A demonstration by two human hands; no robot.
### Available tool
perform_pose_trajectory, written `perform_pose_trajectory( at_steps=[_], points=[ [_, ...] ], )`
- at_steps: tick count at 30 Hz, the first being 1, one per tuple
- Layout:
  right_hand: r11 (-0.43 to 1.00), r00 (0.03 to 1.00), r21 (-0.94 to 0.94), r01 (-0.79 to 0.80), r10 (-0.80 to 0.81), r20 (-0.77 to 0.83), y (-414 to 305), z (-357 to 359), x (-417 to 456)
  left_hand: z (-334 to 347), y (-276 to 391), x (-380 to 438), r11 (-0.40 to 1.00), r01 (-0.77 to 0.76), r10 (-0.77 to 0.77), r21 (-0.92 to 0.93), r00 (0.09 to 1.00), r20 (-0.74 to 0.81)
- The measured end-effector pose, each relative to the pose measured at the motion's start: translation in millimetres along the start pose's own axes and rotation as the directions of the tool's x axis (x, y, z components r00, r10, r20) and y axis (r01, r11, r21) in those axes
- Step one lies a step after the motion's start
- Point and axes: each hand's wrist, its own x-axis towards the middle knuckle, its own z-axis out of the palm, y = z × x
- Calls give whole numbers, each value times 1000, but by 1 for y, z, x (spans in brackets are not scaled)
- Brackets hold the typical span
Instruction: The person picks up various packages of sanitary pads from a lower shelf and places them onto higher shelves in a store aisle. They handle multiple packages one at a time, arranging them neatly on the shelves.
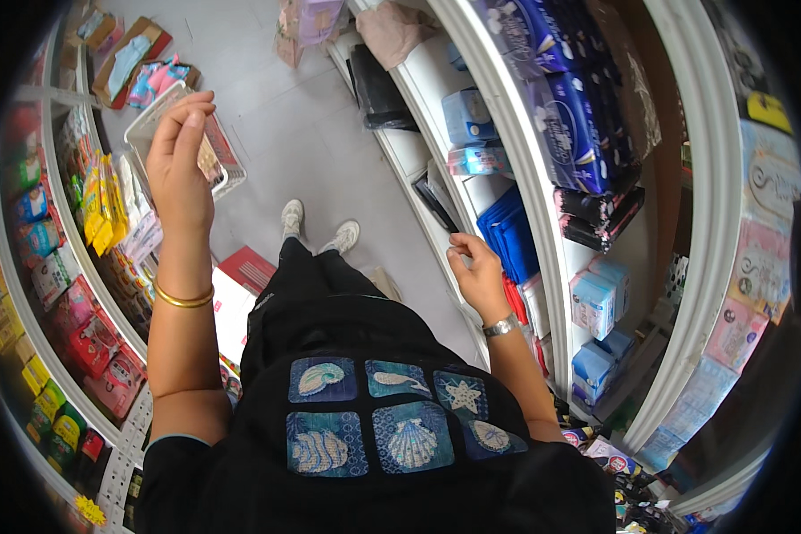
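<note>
My left hand [181, 157] is raised over a white plastic basket [235, 180] on the floor; its fingers are bent together and I see nothing held in them. A gold bangle circles that wrist. Low by the right-hand shelves is my right hand [474, 270], its fingers curled, with a wristwatch on the wrist. The end of a dark, flat item [436, 202] on the shelf meets its fingertips in the view; whether they grip it cannot be told. Folded blue fabric [507, 233] lies just beyond that hand.
Shelves of colourful packets [103, 203] line the left side. On the right, white shelving [541, 133] holds blue packs [567, 127] and light blue packs [594, 300]. Open cardboard boxes [121, 57] stand on the grey floor [274, 127], and a red and white box [243, 270] sits near my legs.
</note>
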Motion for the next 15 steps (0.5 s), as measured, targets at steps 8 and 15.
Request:
perform_pose_trajectory(
  at_steps=[8,15],
  points=[
    [929,993,-366,-55,90,79,46,27,53,-45,-66,-36,978,206,-207,26,977,46],
    [851,997,-521,-68,46,-55,76,48,112,-94,-125,-50,926,372,-372,70,928,-1]
  ],
)
